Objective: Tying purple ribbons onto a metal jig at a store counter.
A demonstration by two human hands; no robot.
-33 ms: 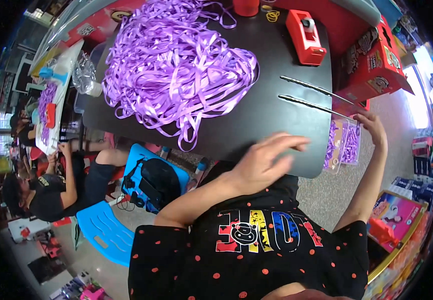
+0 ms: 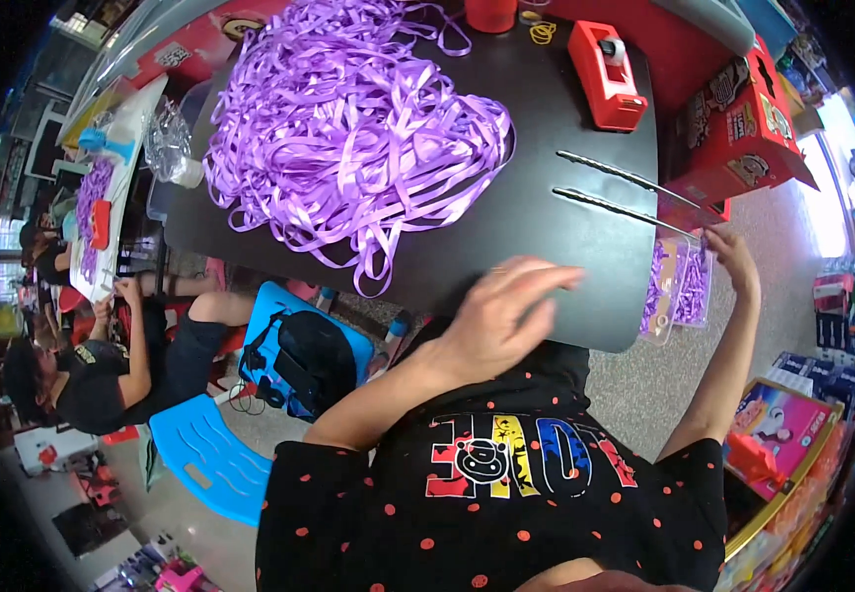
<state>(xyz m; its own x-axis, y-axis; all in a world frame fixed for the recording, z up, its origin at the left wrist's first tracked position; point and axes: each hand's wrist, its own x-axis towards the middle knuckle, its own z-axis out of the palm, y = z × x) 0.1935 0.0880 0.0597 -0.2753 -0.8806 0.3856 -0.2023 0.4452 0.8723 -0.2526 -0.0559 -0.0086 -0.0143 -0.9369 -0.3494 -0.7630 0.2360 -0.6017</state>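
Observation:
Over the near edge of the black table [image 2: 427, 259], my left hand [image 2: 506, 314] hovers with its index finger and thumb apart and nothing visible in it. Beyond the table's right edge, my right hand [image 2: 733, 260] has its fingertips drawn together beside a clear box [image 2: 691, 286] of small purple pieces. What those fingertips hold, if anything, is too small to make out. Two thin twisted metal rods [image 2: 609, 203] reach over the tabletop from near that hand. A large tangled heap of shiny purple ribbon loops [image 2: 348, 148] covers the table's left and far part.
A red tape dispenser [image 2: 607, 79] stands at the far right, near yellow rubber bands [image 2: 543, 33] and a red cup [image 2: 491, 14]. Red cartons [image 2: 733, 128] stand beyond the right edge. To the left are a blue stool [image 2: 208, 462], a black bag [image 2: 311, 360] and a seated person [image 2: 102, 380].
My left hand has shifted slightly left. My right hand has moved a little, staying beside the box of purple pieces.

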